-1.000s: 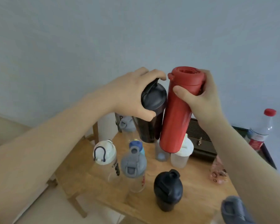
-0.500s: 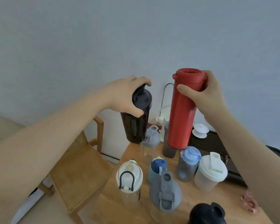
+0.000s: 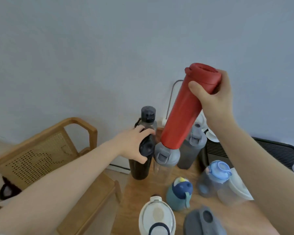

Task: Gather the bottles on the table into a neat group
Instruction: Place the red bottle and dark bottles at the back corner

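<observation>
Left hand (image 3: 136, 146) is wrapped over the lid of the black shaker (image 3: 140, 164), fingers curled round the cap, and the shaker stands at the back left corner of the table (image 3: 143, 192), right at the left edge. That top grip looks like a set-down hold: grab by the lid, plant the base, let go. Whether the base is fully down I cannot tell.

Right hand (image 3: 210, 97) grips the red flask (image 3: 187, 109) just under its lid, thumb across the front, fingers round the back. The flask hangs tilted in the air, base pointing down over the grey-lidded bottle (image 3: 166, 156) near the back edge. Held high, I'd say, to clear the lids below while a gap is found.

The back row is forming: a dark bottle (image 3: 148, 119) with a screw cap against the wall, a smoky grey bottle (image 3: 192, 150) beside it. Nearer the front edge, looser: a small teal bottle (image 3: 179, 195), a blue-lidded bottle (image 3: 214, 178), a white-lidded tub (image 3: 236, 189), a white-capped bottle (image 3: 157, 216) and a big grey lid (image 3: 204, 221).

Contents? Every lid is shut. The clear bodies look empty; the red flask and black shaker are opaque, so no telling.
</observation>
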Tool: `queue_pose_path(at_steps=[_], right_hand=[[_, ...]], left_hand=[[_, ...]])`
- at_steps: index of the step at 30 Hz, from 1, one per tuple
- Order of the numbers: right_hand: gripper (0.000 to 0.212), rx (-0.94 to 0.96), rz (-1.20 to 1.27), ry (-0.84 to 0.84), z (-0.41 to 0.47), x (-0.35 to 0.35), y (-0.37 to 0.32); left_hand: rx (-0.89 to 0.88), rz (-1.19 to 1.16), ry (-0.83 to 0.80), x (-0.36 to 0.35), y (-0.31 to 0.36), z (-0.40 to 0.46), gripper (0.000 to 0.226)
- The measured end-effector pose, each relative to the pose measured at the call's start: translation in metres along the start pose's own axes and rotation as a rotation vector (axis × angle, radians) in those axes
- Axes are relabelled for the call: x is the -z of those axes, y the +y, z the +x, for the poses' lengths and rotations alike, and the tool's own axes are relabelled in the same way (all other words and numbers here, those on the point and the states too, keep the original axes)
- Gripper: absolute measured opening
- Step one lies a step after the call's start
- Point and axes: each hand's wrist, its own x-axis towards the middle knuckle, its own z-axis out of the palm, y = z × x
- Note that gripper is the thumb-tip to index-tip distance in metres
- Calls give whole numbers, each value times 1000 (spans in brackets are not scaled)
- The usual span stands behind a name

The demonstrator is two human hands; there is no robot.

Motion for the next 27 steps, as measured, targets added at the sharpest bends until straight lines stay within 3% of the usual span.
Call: queue_pose_path(at_steps=[8, 16, 18, 23, 25, 27], right_hand=[[42, -20, -132, 95, 15, -31, 13], [52, -63, -203, 139, 24, -46, 28], [49, -59, -222, 131, 29, -47, 28], [44, -86, -246, 102, 55, -47, 28], [45, -133, -280, 31, 63, -51, 35], [46, -176, -324, -23, 65, -52, 44]], left_hand=[[-113, 67, -160, -38, -28, 32, 91], [-198, 3, -186, -38, -48, 41, 100], [-247, -10, -95, -30, -48, 38, 95], [-327, -130, 502, 25, -51, 48, 63], [-233, -130, 545, 38, -57, 63, 60], [-141, -144, 412, 38, -60, 79, 71]])
